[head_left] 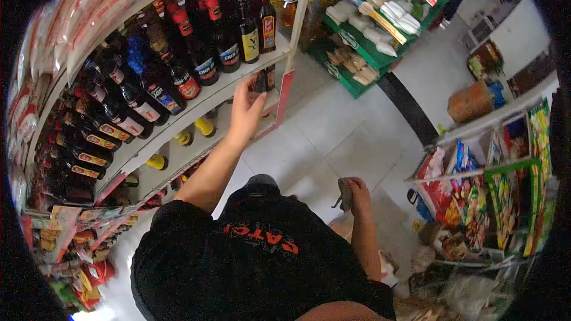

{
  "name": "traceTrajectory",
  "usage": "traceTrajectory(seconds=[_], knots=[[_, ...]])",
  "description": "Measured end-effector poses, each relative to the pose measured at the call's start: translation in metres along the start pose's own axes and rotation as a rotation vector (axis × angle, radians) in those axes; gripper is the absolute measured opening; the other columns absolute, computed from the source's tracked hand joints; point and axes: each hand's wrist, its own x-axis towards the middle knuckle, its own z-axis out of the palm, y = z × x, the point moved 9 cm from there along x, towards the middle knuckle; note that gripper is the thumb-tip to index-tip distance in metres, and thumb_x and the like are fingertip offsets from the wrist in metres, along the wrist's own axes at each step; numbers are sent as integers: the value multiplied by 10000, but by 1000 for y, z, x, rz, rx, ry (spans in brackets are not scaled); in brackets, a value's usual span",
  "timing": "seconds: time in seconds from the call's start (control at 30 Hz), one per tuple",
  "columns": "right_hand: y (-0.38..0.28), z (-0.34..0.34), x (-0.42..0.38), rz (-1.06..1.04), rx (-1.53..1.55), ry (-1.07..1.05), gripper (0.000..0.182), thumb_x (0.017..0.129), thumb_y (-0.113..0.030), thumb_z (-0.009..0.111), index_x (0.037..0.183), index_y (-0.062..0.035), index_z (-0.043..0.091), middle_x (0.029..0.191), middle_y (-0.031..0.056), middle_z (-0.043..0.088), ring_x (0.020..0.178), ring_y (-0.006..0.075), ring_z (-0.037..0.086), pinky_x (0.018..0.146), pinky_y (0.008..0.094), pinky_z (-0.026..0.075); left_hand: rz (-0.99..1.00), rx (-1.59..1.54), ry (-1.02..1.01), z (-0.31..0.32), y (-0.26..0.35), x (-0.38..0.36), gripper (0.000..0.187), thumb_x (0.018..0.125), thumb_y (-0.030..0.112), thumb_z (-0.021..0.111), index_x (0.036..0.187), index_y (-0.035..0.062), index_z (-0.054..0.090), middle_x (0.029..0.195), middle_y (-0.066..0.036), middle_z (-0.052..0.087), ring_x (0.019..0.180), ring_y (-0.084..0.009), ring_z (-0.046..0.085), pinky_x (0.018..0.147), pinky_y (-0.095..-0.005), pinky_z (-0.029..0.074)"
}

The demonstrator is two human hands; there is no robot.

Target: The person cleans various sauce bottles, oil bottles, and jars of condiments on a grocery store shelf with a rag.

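My left hand (247, 113) reaches to the shelf unit at the left, its thumb and fingers apart around the front of a small dark bottle (260, 82) on the shelf below the top row. Whether it touches the bottle is unclear. Dark sauce bottles, one with a yellow label (249, 44) and one with a red and yellow label (267, 32), stand upright on the shelf (208, 98) above. My right hand (358, 199) hangs low over the floor at the right, closed on a grey cloth (344, 193).
A green rack (357, 86) with bagged goods stands ahead. Snack packets fill a wire rack (517, 166) at the right. Yellow-capped bottles (205, 126) sit on the lower left shelf. Pale floor tiles (309, 142) run between the shelves. A cardboard box (470, 102) lies farther right.
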Motion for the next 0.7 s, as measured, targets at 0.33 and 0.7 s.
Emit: traceTrajectory(seconds=[0.33, 0.7], knots=[[-72, 80, 168, 62, -21, -276, 249, 789, -201, 614, 962, -30, 562, 855, 70, 581, 722, 154, 554, 611, 267, 458, 212, 372, 205, 39, 30, 171, 693, 799, 74, 587, 1340, -38, 170, 1062, -146, 494, 766, -130, 544, 652, -256, 465], [-159, 140, 253, -101, -292, -568, 208, 819, -152, 563, 983, -23, 553, 926, 57, 565, 860, 130, 515, 762, 242, 410, 192, 273, 496, 36, 35, 234, 856, 740, 116, 635, 1338, -86, 57, 1148, -239, 434, 595, -127, 514, 519, -251, 441]])
